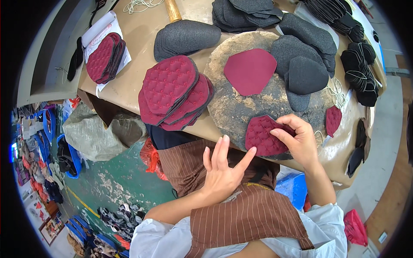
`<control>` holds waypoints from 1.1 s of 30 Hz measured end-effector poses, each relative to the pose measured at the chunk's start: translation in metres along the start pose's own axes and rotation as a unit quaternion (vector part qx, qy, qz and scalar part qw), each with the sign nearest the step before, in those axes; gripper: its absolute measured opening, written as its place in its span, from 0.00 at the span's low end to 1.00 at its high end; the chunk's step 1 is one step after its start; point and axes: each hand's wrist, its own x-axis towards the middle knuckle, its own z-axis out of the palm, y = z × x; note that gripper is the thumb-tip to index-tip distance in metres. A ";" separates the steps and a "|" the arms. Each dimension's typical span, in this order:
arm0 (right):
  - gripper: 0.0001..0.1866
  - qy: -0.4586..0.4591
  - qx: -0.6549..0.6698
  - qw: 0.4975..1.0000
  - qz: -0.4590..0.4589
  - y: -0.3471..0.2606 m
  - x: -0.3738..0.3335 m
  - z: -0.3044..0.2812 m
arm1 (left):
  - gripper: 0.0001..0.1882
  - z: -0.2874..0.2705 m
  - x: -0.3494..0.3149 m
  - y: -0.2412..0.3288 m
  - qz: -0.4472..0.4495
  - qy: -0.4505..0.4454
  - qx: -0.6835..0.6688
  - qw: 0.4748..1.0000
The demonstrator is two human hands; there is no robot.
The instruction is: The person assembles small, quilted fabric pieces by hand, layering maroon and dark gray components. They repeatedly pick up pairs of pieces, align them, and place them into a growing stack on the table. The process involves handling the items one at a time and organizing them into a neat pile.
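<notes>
A maroon quilted pad (262, 136) lies at the near edge of a round, worn work disc (234, 101). My right hand (298, 138) pinches its right side with thumb and fingers. My left hand (223, 168) is spread open, its index fingertip touching the pad's lower left edge. Farther in on the disc lies a smooth maroon piece (249, 71). A stack of maroon quilted pads (174, 92) sits left of the disc.
Dark grey foam pieces (306, 75) overlap the disc's right side, with more grey stacks (185, 38) behind. Black trimmed pieces (360, 71) line the right table edge. Another maroon stack (105, 58) rests on white paper at far left. A small maroon pad (333, 120) lies to the right.
</notes>
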 end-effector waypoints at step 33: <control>0.09 -0.031 -0.119 0.971 -0.205 -0.011 -0.026 -0.029 | 0.44 -0.057 0.064 0.002 0.024 0.104 -0.291 0.951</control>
